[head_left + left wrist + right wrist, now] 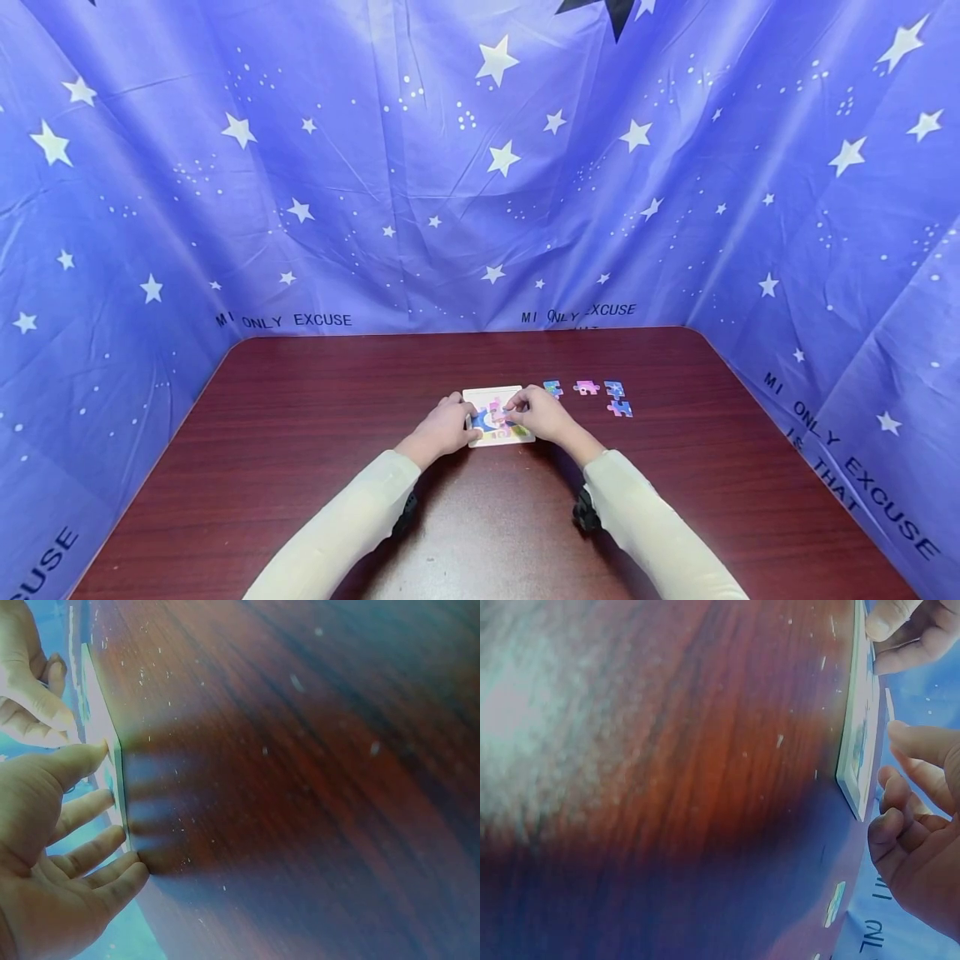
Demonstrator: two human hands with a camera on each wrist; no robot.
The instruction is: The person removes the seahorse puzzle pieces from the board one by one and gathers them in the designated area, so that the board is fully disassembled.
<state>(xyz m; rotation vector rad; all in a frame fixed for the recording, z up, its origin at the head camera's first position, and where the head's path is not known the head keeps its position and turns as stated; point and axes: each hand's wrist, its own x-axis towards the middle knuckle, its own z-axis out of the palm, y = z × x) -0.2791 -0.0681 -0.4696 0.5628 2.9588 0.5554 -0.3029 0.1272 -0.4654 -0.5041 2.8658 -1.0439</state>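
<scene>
A small jigsaw board with a pale frame lies on the table, its picture partly filled with pink, blue and yellow pieces. My left hand rests at the board's left side. In the left wrist view its thumb and extended fingers touch the board's edge. Over the right part of the board, my right hand pinches a puzzle piece between thumb and forefinger. From the right wrist, that piece shows as a thin pale edge tilted above the board, its picture hidden.
To the right of the board lie several loose puzzle pieces: a pink one, blue ones and a green-blue one close behind the right hand. The dark red wooden table meets a blue star-patterned curtain at its back and sides.
</scene>
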